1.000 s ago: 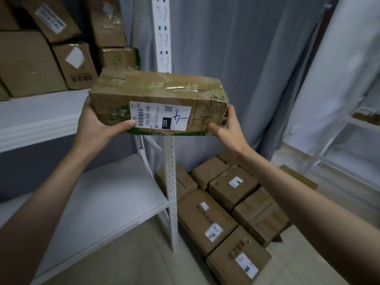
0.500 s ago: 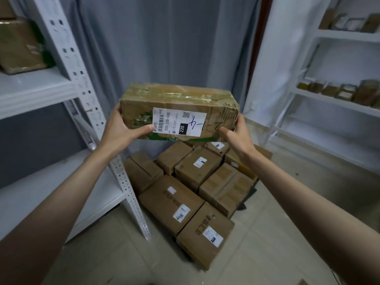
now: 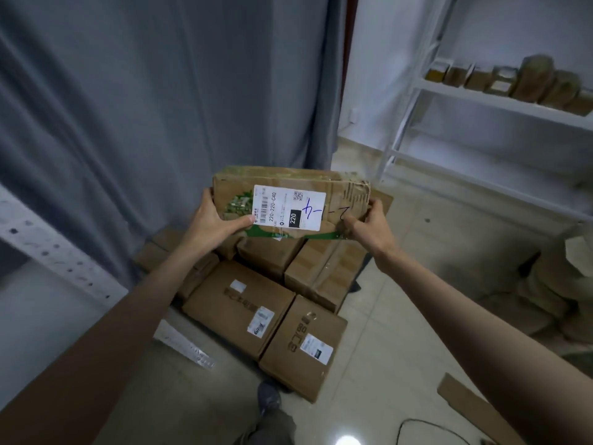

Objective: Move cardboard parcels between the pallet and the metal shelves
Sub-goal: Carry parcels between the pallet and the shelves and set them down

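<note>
A big gray curtain (image 3: 128,107) hangs at the back. The floor (image 3: 417,284) has pale tiles. A white metal shelf (image 3: 500,101) stands at the far right, with small brown packs along its top board. A part of another white shelf post (image 3: 54,248) shows at the left edge.

A pile of brown cardboard boxes (image 3: 256,300) sits low on the floor, near the curtain. Two boxes at the near edge of the pile have white labels on top. What lies under the pile is hidden.

The parcel (image 3: 288,203) is a long cardboard box with green print, shiny tape and a white label with blue pen marks. It is held up in the air, just above the far part of the pile. I cannot tell if it touches the boxes below.

The left hand (image 3: 215,220) grips the left end of the parcel, with its thumb pressed on the front by the label. The right hand (image 3: 369,226) grips the right end, with its fingers curled round the bottom corner.

A flat strip of cardboard (image 3: 465,403) lies on the floor at the near right. A thin dark cord (image 3: 417,422) lies by the near edge.
</note>
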